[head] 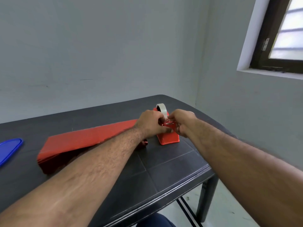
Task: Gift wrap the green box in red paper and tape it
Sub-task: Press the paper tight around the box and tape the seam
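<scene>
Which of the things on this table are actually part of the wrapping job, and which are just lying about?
Part of the job:
- long flat box wrapped in red paper
- red plastic tape dispenser with its roll of clear tape
- left hand and right hand, both working at the dispenser

Just lying about:
- blue plastic lid

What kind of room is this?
Probably a plain spare room at home, not a shop: bare grey walls, a dark-framed window, and one dark plastic table.

Dark table (pixel 172 163), grey walls (pixel 98 46), bright window (pixel 287 33).
</scene>
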Motion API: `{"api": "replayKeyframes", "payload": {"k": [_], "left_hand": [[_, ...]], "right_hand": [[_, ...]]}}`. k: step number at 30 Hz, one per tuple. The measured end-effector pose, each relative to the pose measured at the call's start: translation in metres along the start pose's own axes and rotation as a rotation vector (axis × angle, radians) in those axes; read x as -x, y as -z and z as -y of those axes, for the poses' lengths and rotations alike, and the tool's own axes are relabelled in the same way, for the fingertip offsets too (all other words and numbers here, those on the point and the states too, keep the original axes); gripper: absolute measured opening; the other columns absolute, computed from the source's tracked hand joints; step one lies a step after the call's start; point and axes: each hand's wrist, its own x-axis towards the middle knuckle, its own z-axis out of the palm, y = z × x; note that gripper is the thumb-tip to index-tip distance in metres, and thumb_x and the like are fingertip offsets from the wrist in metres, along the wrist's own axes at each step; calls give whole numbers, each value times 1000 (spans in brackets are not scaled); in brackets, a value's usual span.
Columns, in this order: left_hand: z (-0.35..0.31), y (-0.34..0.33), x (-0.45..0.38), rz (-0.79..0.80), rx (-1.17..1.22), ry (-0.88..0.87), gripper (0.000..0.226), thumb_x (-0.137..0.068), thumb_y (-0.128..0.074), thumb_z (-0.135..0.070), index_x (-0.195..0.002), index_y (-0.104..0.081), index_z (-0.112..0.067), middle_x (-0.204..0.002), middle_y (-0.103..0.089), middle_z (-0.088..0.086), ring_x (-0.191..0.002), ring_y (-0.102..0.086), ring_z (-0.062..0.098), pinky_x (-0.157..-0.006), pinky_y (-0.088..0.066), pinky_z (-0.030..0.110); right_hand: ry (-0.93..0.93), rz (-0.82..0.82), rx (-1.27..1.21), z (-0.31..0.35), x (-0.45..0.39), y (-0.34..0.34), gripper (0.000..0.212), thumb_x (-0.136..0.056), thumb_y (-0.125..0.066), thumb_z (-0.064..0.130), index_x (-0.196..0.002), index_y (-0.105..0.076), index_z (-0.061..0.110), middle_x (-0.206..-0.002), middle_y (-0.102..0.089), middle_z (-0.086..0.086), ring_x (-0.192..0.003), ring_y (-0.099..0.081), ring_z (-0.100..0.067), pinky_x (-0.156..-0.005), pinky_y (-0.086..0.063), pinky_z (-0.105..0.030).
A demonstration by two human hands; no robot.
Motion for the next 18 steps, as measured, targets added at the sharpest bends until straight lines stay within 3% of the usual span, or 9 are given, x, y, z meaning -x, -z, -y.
{"api": "replayKeyframes", "payload": {"k": [5,9,12,15,16,18], "left_hand": [[-5,0,1,8,-17,59,52,-65,-92,-62,-94,-81,-21,-89,-74,-5,-85,-67,11,-76,-55,29],[-5,-1,2,12,13,48,55,-67,-93,-58,-105,-83,-20,-97,-75,-10,-89,-66,8,-79,-50,25],[-4,0,1,34,3,55,51,-66,-92,-60,-99,-84,-22,-93,-77,-8,-85,-67,10,-79,-56,32],[-5,1,0,55,-7,61,50,-64,-93,-60,-96,-84,-23,-88,-75,-8,-86,-67,10,-80,-57,36],[-6,1,0,63,-2,64,50,-64,-94,-59,-98,-84,-23,-91,-75,-8,-87,-67,10,-81,-57,34],[-4,1,-1,87,-2,67,50,-63,-95,-56,-99,-84,-23,-94,-76,-8,-89,-68,10,-84,-58,35]], "right_hand": [[9,-50,-143,-4,8,-2,13,-78,-67,-7,-86,-73,2,-82,-76,-14,-33,-56,-16,-38,-44,-22],[-12,-41,-132,-5,14,3,11,-81,-66,-8,-85,-70,2,-63,-62,-7,-25,-46,-11,-37,-41,-19],[-25,-75,-118,-18,15,6,10,-80,-69,-6,-86,-70,2,-57,-56,-5,-22,-39,-9,-34,-35,-15],[-33,-97,-159,-33,9,4,22,-70,-74,-3,-92,-74,0,-79,-75,-12,-52,-69,-20,-55,-62,-34],[-46,-96,-161,-36,7,3,28,-65,-75,-1,-93,-75,2,-83,-77,-14,-62,-74,-26,-64,-66,-41],[-52,-94,-160,-41,1,0,37,-56,-77,4,-93,-76,5,-85,-78,-14,-68,-75,-28,-68,-65,-41]]}}
